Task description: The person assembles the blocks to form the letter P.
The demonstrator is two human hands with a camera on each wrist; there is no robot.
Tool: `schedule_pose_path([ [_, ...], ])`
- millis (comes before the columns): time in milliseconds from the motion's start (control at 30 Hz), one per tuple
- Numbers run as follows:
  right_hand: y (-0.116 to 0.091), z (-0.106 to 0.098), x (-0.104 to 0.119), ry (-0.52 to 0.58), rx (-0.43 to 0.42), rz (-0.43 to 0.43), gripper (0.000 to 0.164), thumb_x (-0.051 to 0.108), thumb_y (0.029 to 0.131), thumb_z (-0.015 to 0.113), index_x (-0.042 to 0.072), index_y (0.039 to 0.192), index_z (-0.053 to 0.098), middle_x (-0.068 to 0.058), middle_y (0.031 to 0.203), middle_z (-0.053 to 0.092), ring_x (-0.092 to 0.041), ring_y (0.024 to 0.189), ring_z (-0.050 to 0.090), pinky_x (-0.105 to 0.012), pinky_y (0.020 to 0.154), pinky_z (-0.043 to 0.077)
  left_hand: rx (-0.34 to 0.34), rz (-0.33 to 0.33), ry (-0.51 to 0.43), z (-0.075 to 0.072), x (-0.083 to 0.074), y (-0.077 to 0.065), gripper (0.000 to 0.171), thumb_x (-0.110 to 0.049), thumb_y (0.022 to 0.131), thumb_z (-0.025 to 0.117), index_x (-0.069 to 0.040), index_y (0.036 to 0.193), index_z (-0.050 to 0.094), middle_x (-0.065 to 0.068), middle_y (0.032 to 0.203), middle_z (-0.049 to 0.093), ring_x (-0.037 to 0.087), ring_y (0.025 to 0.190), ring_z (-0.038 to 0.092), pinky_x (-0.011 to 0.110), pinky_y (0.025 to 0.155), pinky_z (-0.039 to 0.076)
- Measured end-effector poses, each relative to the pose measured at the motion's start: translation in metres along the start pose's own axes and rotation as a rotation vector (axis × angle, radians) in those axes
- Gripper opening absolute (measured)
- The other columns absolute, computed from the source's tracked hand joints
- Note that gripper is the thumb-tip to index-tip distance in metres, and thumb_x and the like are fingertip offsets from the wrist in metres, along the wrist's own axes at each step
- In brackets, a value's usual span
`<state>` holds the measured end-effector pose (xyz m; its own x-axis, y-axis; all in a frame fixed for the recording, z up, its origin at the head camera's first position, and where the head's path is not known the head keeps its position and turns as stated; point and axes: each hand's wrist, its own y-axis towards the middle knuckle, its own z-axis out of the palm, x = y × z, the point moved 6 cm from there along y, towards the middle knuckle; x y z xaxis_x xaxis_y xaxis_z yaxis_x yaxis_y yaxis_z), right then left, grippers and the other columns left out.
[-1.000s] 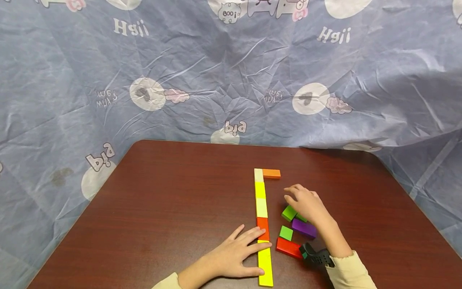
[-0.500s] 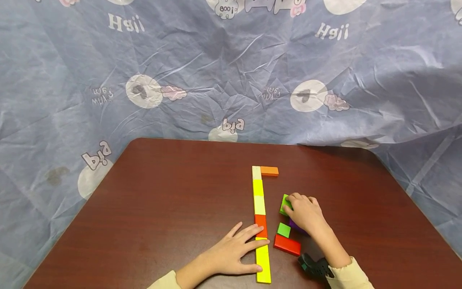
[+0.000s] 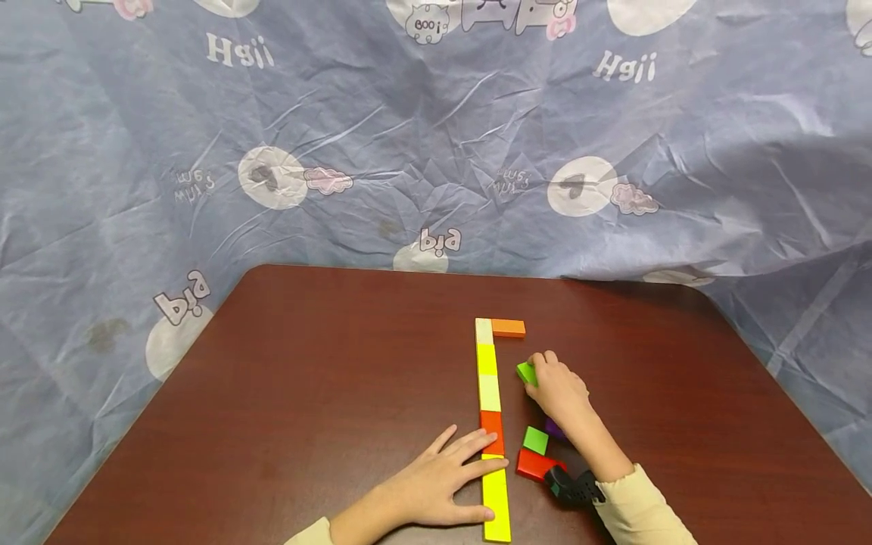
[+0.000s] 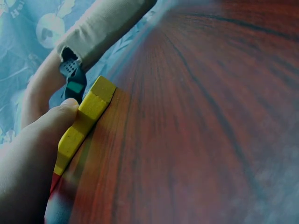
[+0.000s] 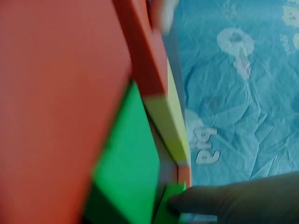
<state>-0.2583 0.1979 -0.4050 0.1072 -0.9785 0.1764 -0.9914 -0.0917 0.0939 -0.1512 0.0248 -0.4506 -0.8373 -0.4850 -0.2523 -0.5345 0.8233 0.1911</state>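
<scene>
Right hand point(image 3: 560, 387) pinches a bright green rectangular block point(image 3: 525, 373) at its fingertips, near the straight row of coloured blocks point(image 3: 488, 392); left hand point(image 3: 439, 482), fingers spread, touches red point(image 3: 490, 424) and yellow rectangular blocks point(image 3: 497, 496).

The reddish-brown tabletop point(image 3: 327, 378) carries a row of blocks point(image 3: 489, 392), an orange block point(image 3: 509, 328) touching its far end, and nearby a small green block point(image 3: 536, 440), red block point(image 3: 533, 464) and purple block point(image 3: 555, 430).

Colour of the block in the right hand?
Green block in the right hand; shows best in the head view.
</scene>
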Motion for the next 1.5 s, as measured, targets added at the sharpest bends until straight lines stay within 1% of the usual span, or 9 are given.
schedule_pose_path([
  [133,0.012,-0.002,-0.003,-0.040,-0.076,-0.083,0.031,0.012,0.077,0.070,0.004,0.104,0.059,-0.012,0.098,0.058,-0.029,0.082,0.059,-0.045,0.069,0.047,-0.019,0.002,0.009,0.000,0.000,-0.001,0.058,-0.063,0.088,0.034,-0.036,0.140,0.030,-0.006,0.150,0.023,0.010,0.139,0.021,0.052,0.108,0.024],
  [200,0.015,-0.004,-0.005,-0.051,-0.088,-0.094,0.030,0.013,0.078,0.070,0.005,0.105,0.060,-0.012,0.102,0.059,-0.030,0.090,0.059,-0.048,0.076,0.045,-0.019,-0.002,0.016,0.000,0.001,-0.001,0.058,-0.063,0.088,0.034,-0.037,0.140,0.029,-0.007,0.150,0.023,0.010,0.139,0.020,0.052,0.108,0.024],
  [300,0.013,-0.007,-0.005,-0.043,-0.061,-0.081,0.031,0.017,0.080,0.068,0.006,0.109,0.061,-0.013,0.109,0.058,-0.032,0.099,0.056,-0.052,0.083,0.042,-0.010,-0.006,0.020,0.000,0.002,-0.001,0.058,-0.063,0.088,0.033,-0.038,0.140,0.028,-0.007,0.151,0.022,0.009,0.139,0.019,0.051,0.109,0.023],
  [367,0.009,-0.008,-0.004,-0.032,-0.008,-0.060,0.034,0.020,0.082,0.066,0.005,0.112,0.061,-0.014,0.112,0.056,-0.033,0.101,0.054,-0.053,0.086,0.041,-0.005,-0.007,0.020,0.000,0.002,-0.001,0.059,-0.063,0.088,0.033,-0.038,0.140,0.028,-0.007,0.150,0.022,0.009,0.139,0.019,0.051,0.109,0.023],
  [533,0.005,-0.008,-0.008,-0.027,0.082,-0.013,0.037,0.022,0.085,0.062,0.004,0.116,0.059,-0.017,0.116,0.054,-0.036,0.104,0.054,-0.054,0.086,0.042,-0.006,-0.005,0.019,0.000,0.001,0.000,0.058,-0.063,0.088,0.034,-0.037,0.140,0.029,-0.007,0.150,0.023,0.009,0.139,0.020,0.051,0.108,0.024],
  [667,0.011,-0.008,-0.021,-0.027,0.097,0.015,0.039,0.021,0.086,0.058,0.001,0.121,0.055,-0.021,0.123,0.051,-0.040,0.108,0.053,-0.056,0.085,0.042,-0.003,-0.007,0.015,0.001,0.002,0.001,0.059,-0.063,0.088,0.033,-0.037,0.140,0.028,-0.007,0.150,0.022,0.008,0.139,0.019,0.051,0.109,0.023],
  [900,0.026,-0.004,-0.035,0.033,0.140,0.041,0.045,0.021,0.088,0.052,-0.002,0.127,0.047,-0.024,0.132,0.043,-0.044,0.115,0.047,-0.060,0.087,0.039,0.010,-0.012,-0.005,0.001,0.002,0.000,0.058,-0.063,0.088,0.033,-0.038,0.140,0.028,-0.008,0.151,0.021,0.008,0.140,0.018,0.051,0.109,0.023],
  [1100,0.036,-0.002,-0.037,0.089,0.162,0.058,0.045,0.021,0.090,0.049,-0.001,0.129,0.045,-0.024,0.135,0.039,-0.044,0.119,0.043,-0.061,0.091,0.035,0.012,-0.011,-0.011,0.002,0.002,0.000,0.059,-0.063,0.088,0.033,-0.038,0.141,0.027,-0.008,0.151,0.021,0.008,0.140,0.018,0.051,0.109,0.023],
  [1500,0.037,-0.002,-0.031,0.094,0.152,0.046,0.044,0.021,0.090,0.049,-0.002,0.128,0.046,-0.025,0.134,0.039,-0.042,0.122,0.041,-0.062,0.093,0.032,0.040,-0.021,-0.041,0.003,0.004,-0.001,0.058,-0.062,0.088,0.033,-0.039,0.141,0.025,-0.008,0.151,0.021,0.008,0.140,0.017,0.052,0.109,0.021],
])
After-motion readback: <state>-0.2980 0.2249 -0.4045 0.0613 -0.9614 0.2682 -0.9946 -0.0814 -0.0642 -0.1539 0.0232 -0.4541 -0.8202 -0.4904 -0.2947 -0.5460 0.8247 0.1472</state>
